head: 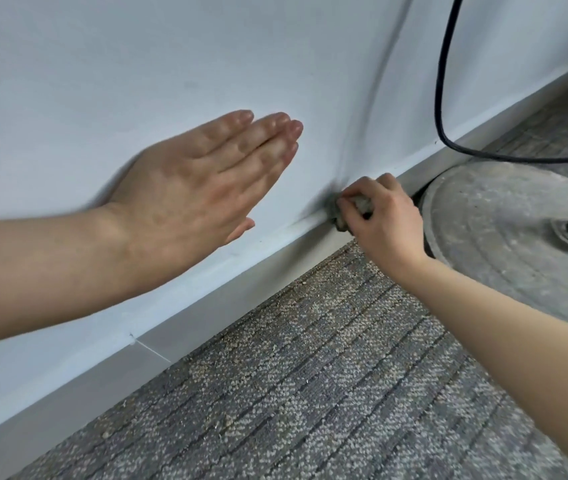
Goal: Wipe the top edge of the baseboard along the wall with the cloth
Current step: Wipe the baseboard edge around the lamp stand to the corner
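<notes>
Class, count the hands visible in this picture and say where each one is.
2. The left hand lies flat against the wall; the right hand grips the cloth at the baseboard top.

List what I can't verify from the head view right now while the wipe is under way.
- Cloth: mostly covered by the right hand; its size and contact with the baseboard edge unclear.
- Left hand: motion-blurred; whether it touches the wall is unclear.
- Round base: cut off at the right edge; what it carries is unseen.
- Black cable: both ends out of frame.
</notes>
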